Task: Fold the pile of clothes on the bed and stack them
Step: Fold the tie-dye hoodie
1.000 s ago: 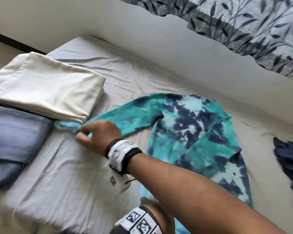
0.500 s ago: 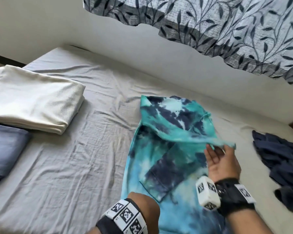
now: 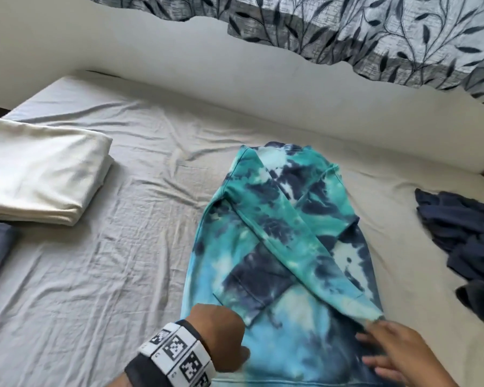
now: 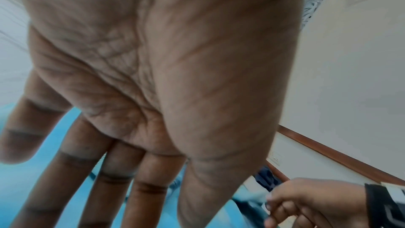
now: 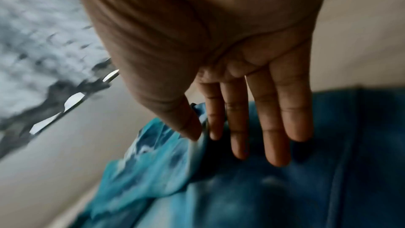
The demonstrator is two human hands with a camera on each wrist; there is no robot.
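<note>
Nothing gripped: your left hand (image 3: 217, 328) flat, fingers straight, on tie-dye sweatshirt (image 3: 280, 247) mid-bed (image 3: 123, 247); right hand (image 3: 397, 350) fingers straight beside cuff (image 3: 373, 315). Sleeves crossed. Next, probably: fold hem up, carry to folded stack (image 3: 39, 174) at left.

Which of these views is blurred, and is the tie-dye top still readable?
Head view: sharp, even daylight, tie-dye top clear. Right wrist view: heavy motion blur over fabric and curtain; right hand readable. Left wrist view: left hand fills it, slightly soft.
</note>
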